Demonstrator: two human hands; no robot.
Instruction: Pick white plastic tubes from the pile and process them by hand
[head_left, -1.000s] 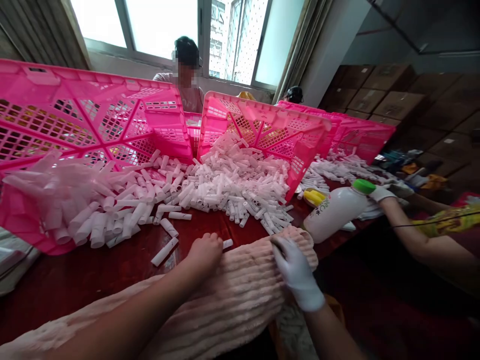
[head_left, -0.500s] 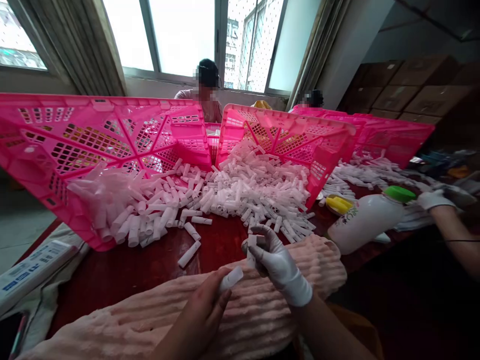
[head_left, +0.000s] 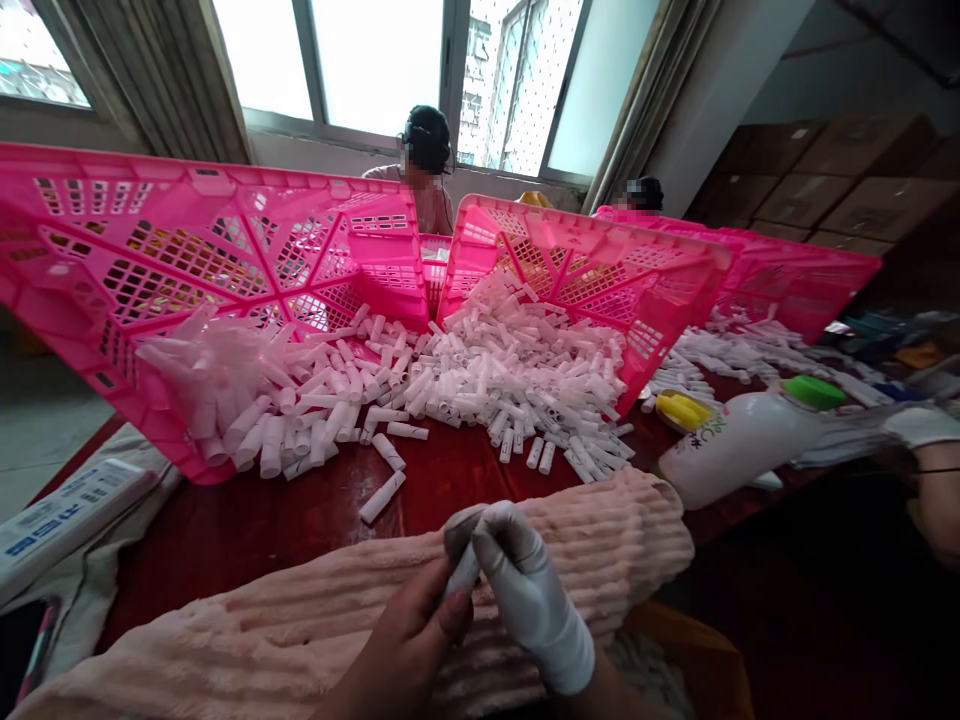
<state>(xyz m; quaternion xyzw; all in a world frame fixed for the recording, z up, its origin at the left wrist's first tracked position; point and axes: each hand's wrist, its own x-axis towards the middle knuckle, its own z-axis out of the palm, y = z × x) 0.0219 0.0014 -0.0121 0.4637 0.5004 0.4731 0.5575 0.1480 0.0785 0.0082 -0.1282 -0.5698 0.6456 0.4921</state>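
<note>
My bare left hand (head_left: 416, 620) is closed round a white plastic tube (head_left: 463, 574), which points up and away from me. The white-gloved right hand (head_left: 517, 590) is pinched at the far end of that tube, touching it. Its fingertips look grey and soiled, and they hide the smaller white tube seen between them a moment ago. Both hands are together above a pink ribbed plush cloth (head_left: 300, 620). Beyond them lies a big heap of white tubes (head_left: 510, 370), and several loose ones lie on the dark red table (head_left: 300, 530).
Pink plastic baskets (head_left: 270, 290) lie tipped toward me behind the heap. At right stand a white bottle with a green cap (head_left: 739, 445) and a yellow object (head_left: 682, 410). A white box (head_left: 71, 525) is at left. A co-worker's gloved hand (head_left: 926, 428) shows at far right; people sit opposite.
My right hand has come down and left to meet the tube in my left hand; the piece it held is now hidden. The co-worker's hand at right has moved further right.
</note>
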